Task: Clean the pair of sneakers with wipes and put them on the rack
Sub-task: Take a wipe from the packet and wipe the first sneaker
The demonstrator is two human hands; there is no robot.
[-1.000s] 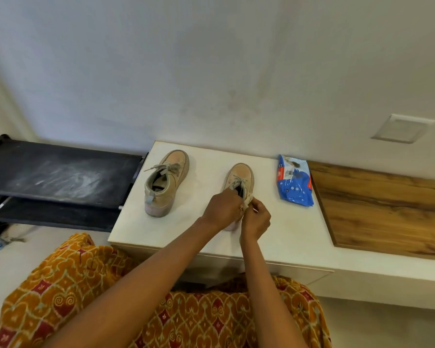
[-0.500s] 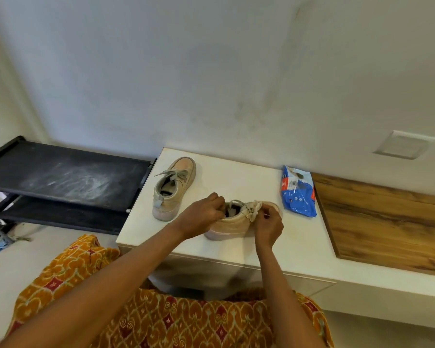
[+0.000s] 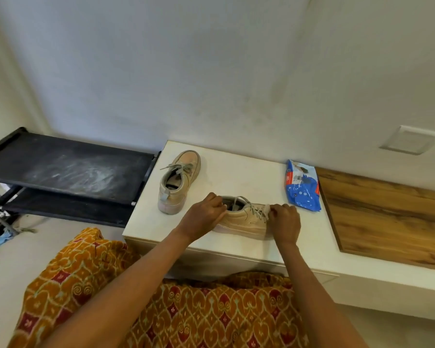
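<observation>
Two beige sneakers stand on the white cabinet top. The near sneaker lies sideways across the front, toe to the right. My left hand grips its heel collar. My right hand is closed on a small white wipe, pressed against the sneaker's front by the laces; the toe is hidden behind this hand. The other sneaker stands farther back left, toe pointing at the wall. A blue pack of wipes lies at the right of the cabinet top. The black shoe rack stands to the left.
A wooden panel adjoins the white top on the right. A white wall plate sits above it. The rack's top shelf is dusty and a lower shelf shows beneath. A blue cloth lies on the floor at far left.
The near sneaker was turned from toe-to-wall to sideways with its toe to the right. My left hand shifted to the heel and my right hand to the front.
</observation>
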